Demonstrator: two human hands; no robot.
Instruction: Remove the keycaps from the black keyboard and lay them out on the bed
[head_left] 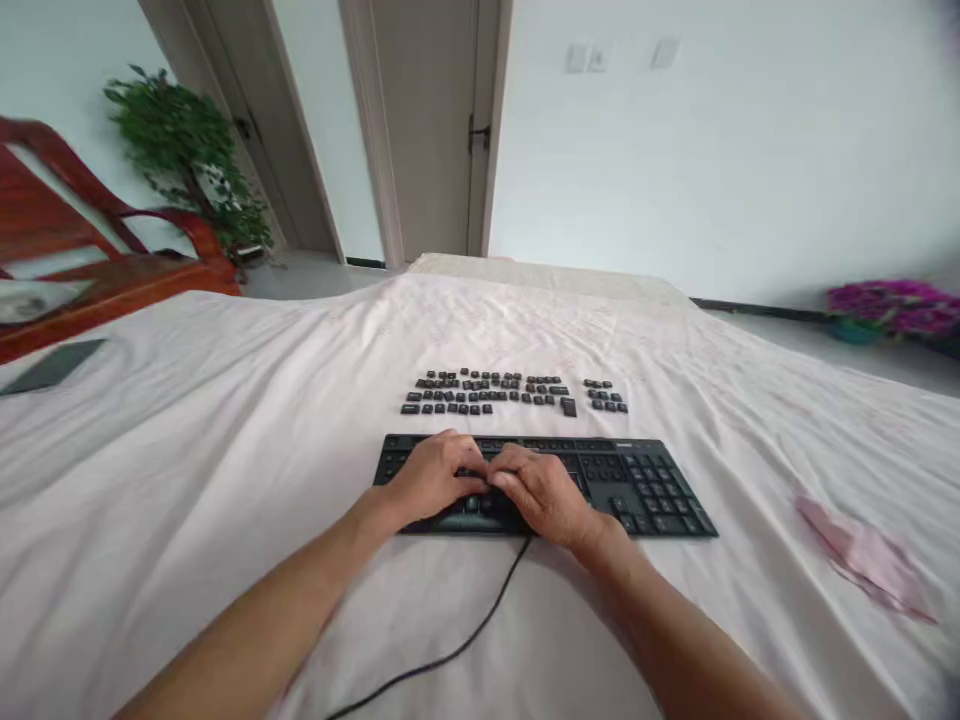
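Note:
A black computer keyboard (660, 490) lies flat on the pale bed sheet, and several of its key places near the middle look bare. My left hand (439, 475) rests over its left half, fingers bent and pinched together at the tips. Against those fingertips, my right hand (544, 490) is closed in a pinch over the middle of the board. Whatever is between the fingertips is too small and covered to name. Behind the board, loose black keycaps (469, 396) lie in rough rows, with a smaller group of keycaps (606, 395) to their right.
A black cable (480, 630) runs from the keyboard's near edge toward me. On the right lies a crumpled pink cloth (870, 555). A dark flat object (56, 365) is at the far left, near a red wooden chair (112, 250). The sheet (247, 440) is wrinkled.

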